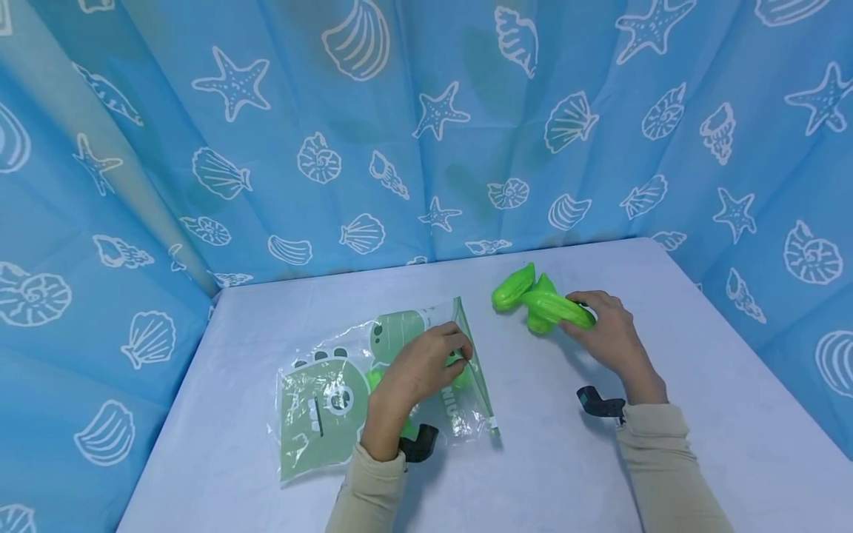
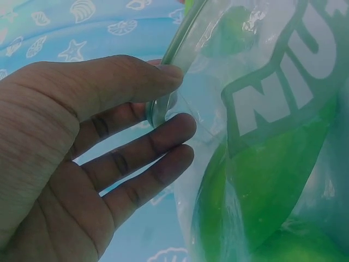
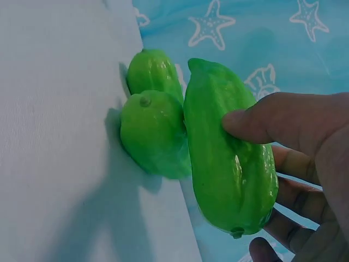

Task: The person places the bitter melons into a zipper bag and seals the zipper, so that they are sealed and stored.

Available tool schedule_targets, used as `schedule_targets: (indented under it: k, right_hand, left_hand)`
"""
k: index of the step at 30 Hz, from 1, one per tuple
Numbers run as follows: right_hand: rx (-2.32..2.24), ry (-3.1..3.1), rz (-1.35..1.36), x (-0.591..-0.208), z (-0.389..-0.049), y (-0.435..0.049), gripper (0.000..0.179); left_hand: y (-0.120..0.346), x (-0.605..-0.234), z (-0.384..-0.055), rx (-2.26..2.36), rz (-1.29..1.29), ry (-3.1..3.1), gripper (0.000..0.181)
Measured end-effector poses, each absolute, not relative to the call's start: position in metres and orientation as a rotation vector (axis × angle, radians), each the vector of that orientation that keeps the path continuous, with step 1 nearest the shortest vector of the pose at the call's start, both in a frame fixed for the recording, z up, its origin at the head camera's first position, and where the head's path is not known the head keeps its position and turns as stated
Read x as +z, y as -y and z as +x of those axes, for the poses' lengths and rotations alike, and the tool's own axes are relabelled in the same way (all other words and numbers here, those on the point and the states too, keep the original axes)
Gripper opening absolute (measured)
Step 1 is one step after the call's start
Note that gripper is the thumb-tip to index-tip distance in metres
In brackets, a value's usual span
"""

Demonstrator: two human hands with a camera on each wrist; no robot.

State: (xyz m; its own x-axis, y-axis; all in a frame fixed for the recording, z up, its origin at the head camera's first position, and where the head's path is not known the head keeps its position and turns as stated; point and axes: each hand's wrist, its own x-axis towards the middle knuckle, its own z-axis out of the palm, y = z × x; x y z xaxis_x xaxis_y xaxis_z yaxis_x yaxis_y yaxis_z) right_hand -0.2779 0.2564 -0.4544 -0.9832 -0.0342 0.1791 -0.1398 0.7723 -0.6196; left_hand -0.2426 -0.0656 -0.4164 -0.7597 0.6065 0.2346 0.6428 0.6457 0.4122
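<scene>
My right hand (image 1: 616,337) holds a bright green, glossy papaya (image 3: 232,158), thumb on one side and fingers behind it, raised off the table. Two more green papayas, one behind (image 1: 513,287) and one nearer (image 1: 537,324), lie close by it at the back of the table. With thumb and index finger my left hand (image 1: 416,370) pinches the green zip edge of a clear zip bag (image 1: 320,433) printed with a green cartoon dinosaur; its other fingers are spread. Green papayas (image 2: 267,191) show through the plastic, partly hidden by print and hand.
A white cloth covers the table (image 1: 546,459). Blue curtains (image 1: 400,133) with white shells and starfish stand along the back and both sides. Black wrist camera mounts (image 1: 418,444) sit at both wrists.
</scene>
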Motion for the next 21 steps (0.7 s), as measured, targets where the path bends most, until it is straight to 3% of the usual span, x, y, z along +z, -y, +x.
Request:
schedule_targets:
  k: [21]
  right_hand:
    - [1.001,2.827,0.284,-0.456,-0.279,-0.230,0.051]
  left_hand:
    - [0.068,-0.415,-0.243,-0.746,-1.075,2.765,0.009]
